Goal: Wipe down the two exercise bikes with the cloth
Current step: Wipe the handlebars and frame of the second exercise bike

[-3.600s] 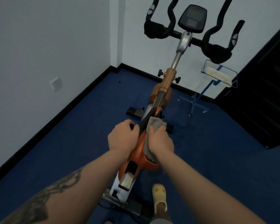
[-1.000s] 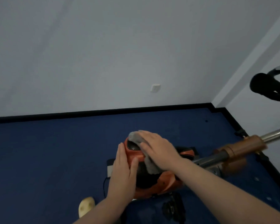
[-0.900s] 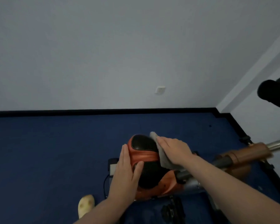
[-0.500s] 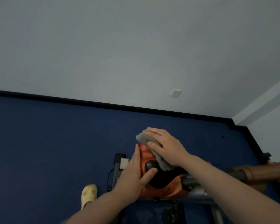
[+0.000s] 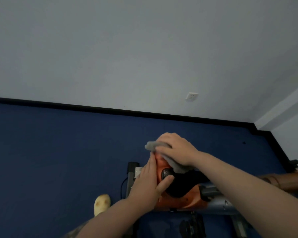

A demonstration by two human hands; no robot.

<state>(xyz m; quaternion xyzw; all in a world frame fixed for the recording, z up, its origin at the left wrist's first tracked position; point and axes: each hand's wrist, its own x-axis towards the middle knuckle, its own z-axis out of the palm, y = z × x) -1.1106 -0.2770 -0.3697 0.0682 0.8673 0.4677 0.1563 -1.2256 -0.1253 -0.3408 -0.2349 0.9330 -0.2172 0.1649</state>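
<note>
Right hand [image 5: 176, 149] pressing down on the grey cloth [image 5: 172, 162], fingers spread and bent over it, pinning it against the rear end of the orange and black saddle [image 5: 177, 184] of the exercise bike [image 5: 205, 198]. One corner of cloth sticking out past the fingertips toward the wall, another fold bunching under the wrist. Left hand [image 5: 149, 180] lying flat along the near side of the saddle, fingers straight and together, thumb reaching across onto the black perforated patch; bracing rather than gripping, holding nothing. Hands close together, one on each side of the saddle's end, not touching each other so far as can be told. Both bare forearms reaching in from the bottom edge, the right crossing over the black seat top.

Grey frame tube running off to the right beneath the right forearm, with a brownish-orange post [image 5: 286, 182] blurring out at the right edge. Black base bar and a small light plate showing just left of the left hand, a thin dark cable looping beside them. Pale yellow slipper [image 5: 101, 204] standing on the dark blue carpet [image 5: 50, 160] near the left elbow. Black skirting board [image 5: 110, 109] bordering the carpet, grey-white wall [image 5: 127, 48] rising above it, white wall socket [image 5: 191, 96] sitting low on that wall
</note>
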